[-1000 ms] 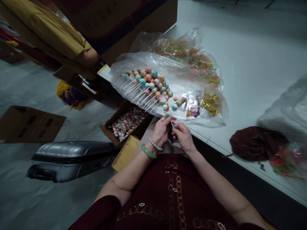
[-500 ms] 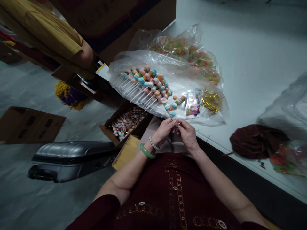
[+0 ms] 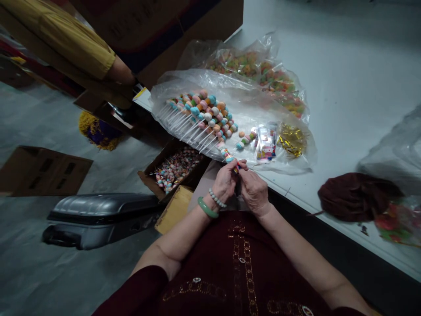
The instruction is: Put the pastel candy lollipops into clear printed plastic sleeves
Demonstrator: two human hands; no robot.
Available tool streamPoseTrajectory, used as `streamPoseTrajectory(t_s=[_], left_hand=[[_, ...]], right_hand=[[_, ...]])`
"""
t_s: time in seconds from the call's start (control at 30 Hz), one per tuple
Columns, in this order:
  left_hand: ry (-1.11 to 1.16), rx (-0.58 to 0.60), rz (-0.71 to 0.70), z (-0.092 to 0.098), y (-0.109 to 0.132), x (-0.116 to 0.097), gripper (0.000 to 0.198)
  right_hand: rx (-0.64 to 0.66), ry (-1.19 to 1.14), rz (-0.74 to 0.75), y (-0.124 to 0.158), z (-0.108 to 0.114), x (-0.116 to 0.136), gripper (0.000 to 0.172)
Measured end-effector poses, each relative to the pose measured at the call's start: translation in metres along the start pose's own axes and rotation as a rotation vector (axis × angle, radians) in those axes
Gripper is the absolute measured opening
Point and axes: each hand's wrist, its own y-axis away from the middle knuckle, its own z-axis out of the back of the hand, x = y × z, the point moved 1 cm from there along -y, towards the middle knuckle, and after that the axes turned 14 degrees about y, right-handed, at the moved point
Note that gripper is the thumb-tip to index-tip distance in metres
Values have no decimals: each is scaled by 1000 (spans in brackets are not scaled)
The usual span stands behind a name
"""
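Note:
A marshmallow candy skewer (image 3: 226,154) in a clear printed wrapper points away from me, over the table's near edge. My left hand (image 3: 226,179) is closed round its lower end, and my right hand (image 3: 255,189) pinches the same end from the other side. The fingers hide the stick. Just beyond lie a loose short candy skewer (image 3: 245,140), a stack of printed clear wrappers (image 3: 266,141) and a bundle of gold twist ties (image 3: 292,139). To the left of these, a pile of candy skewers (image 3: 205,112) with white sticks rests on a plastic sheet (image 3: 184,81).
Below the table's edge, an open carton (image 3: 144,177) holds many wrapped skewers. Bags of gummy candy (image 3: 243,63) lie at the back. A brown cloth bag (image 3: 355,196) is at right. A grey suitcase (image 3: 101,219) stands left; a person in a yellow sleeve (image 3: 75,41) is beyond.
My hands have closed in together round the lower end of the skewer, which now shows inside its wrapper. Earlier my fingertips were pinching something small in front of it.

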Motion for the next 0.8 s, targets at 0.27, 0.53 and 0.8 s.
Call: streamPoseTrajectory(t_s=[0.27, 0.53, 0.8], left_hand=[[132, -1, 38, -17, 2, 11, 16], [-77, 216, 58, -34, 14, -21, 31], [-377, 271, -31, -10, 23, -44, 27]], right_hand=[[54, 124, -19, -26, 18, -1, 24], [391, -1054, -591, -58, 21, -21, 16], [579, -1213, -853, -41, 27, -17, 17]])
